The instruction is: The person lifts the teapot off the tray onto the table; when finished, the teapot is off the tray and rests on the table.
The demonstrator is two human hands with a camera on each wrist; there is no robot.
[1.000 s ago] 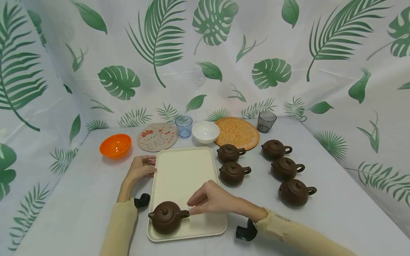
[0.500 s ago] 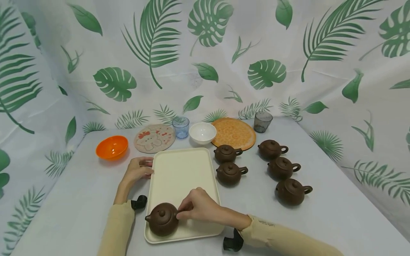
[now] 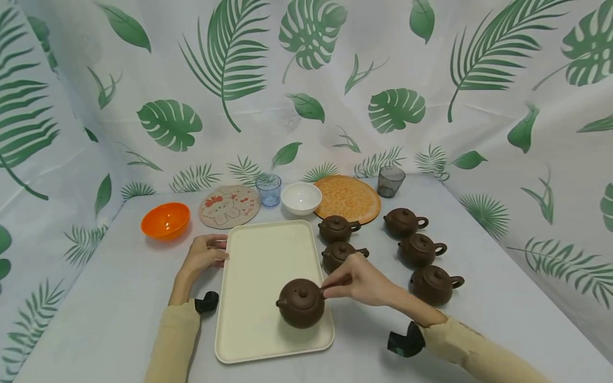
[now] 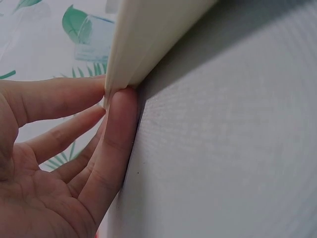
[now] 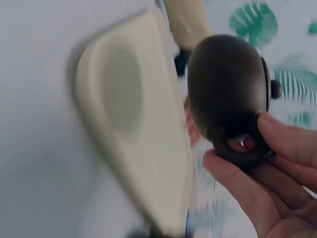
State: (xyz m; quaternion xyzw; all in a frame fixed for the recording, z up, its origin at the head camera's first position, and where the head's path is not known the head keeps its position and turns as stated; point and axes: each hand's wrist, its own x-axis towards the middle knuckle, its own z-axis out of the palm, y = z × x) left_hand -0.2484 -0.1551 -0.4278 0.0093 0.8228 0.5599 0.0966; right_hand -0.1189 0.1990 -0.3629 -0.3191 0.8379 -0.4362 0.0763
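My right hand (image 3: pixel 361 282) pinches the handle of a dark brown teapot (image 3: pixel 301 302) and holds it up over the right side of a cream rectangular tray (image 3: pixel 268 244). In the right wrist view the teapot (image 5: pixel 230 87) hangs clear of the tray (image 5: pixel 153 119), its looped handle between thumb and fingers. My left hand (image 3: pixel 203 252) is at the tray's far left edge. The left wrist view shows fingertips (image 4: pixel 124 101) tucked under the tray's rim (image 4: pixel 148 39) and others against it from above.
Two brown teapots (image 3: pixel 337 229) stand right of the tray, one partly hidden by my right hand. Three more teapots (image 3: pixel 417 250) line up farther right. Behind are an orange bowl (image 3: pixel 165 221), a rabbit-print mat (image 3: pixel 230 206), a blue glass (image 3: pixel 268 190), a white bowl (image 3: pixel 300 199), an orange mat (image 3: pixel 348 198) and a grey glass (image 3: pixel 390 182).
My right hand has taken the teapot by its handle, lifted it off the tray's near left corner and carried it right. My left hand stays at the tray's edge.
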